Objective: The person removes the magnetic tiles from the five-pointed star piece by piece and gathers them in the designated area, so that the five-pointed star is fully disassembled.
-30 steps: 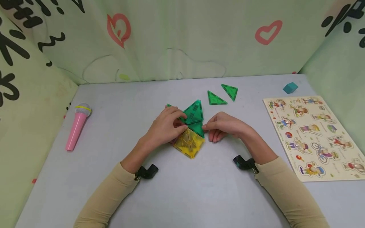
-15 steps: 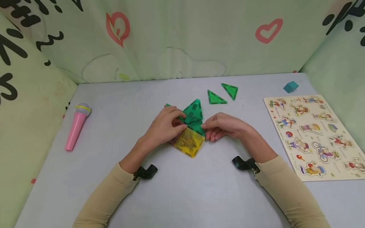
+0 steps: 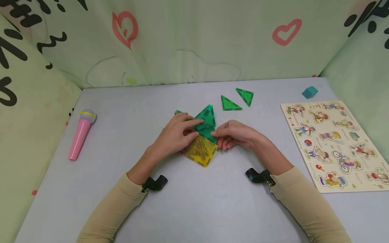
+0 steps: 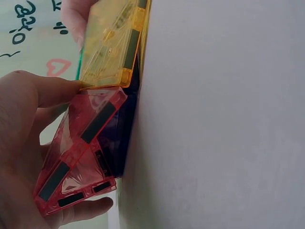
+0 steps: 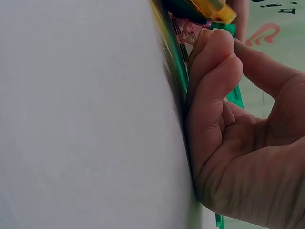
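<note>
A small structure of see-through magnetic tiles stands mid-table, with a yellow square tile (image 3: 202,151) facing me and green triangle tiles (image 3: 206,116) behind it. My left hand (image 3: 177,133) holds its left side, thumb by the yellow tile's upper corner and forefinger stretched onto the green. In the left wrist view, red tiles (image 4: 78,143) lie within that hand, beside a dark blue tile (image 4: 119,136). With thumb and forefinger my right hand (image 3: 234,134) pinches the green tile's right edge. Its other fingers (image 5: 212,95) are curled by the tabletop, hiding part of the structure.
Two loose green triangle tiles (image 3: 231,104) lie behind the structure. On the left is a pink toy microphone (image 3: 81,135). A picture puzzle board (image 3: 334,145) lies on the right, with a teal block (image 3: 310,92) behind it. Printed cloth walls (image 3: 200,40) surround the table.
My left forefinger has straightened out over the green tiles. The right hand has shifted slightly left, still at the green tile's edge. The loose pieces stay where they were.
</note>
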Demonstrator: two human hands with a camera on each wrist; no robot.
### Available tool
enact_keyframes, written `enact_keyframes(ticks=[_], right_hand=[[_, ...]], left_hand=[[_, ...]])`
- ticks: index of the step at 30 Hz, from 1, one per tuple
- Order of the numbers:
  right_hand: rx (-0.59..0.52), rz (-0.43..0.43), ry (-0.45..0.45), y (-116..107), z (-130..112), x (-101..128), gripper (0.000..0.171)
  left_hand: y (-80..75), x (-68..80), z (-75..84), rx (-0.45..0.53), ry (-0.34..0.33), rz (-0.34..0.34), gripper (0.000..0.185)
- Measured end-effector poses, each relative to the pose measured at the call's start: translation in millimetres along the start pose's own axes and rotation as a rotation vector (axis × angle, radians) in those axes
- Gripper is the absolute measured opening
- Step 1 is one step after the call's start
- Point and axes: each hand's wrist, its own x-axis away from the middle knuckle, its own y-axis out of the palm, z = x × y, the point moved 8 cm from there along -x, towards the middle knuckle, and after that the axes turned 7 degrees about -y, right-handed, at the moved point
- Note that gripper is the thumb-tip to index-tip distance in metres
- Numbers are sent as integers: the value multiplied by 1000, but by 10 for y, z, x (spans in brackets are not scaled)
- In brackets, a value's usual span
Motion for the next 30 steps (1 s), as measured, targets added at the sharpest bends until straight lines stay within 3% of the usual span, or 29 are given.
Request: enact_keyframes(ticks=[16, 30], right_hand=[[17, -14, 1, 9, 8, 17, 26], [-6, -36, -23, -18, 10, 11, 19]], left_hand=[[24, -21, 48, -83, 56, -14, 33], [27, -12, 44, -93, 39, -20, 35]])
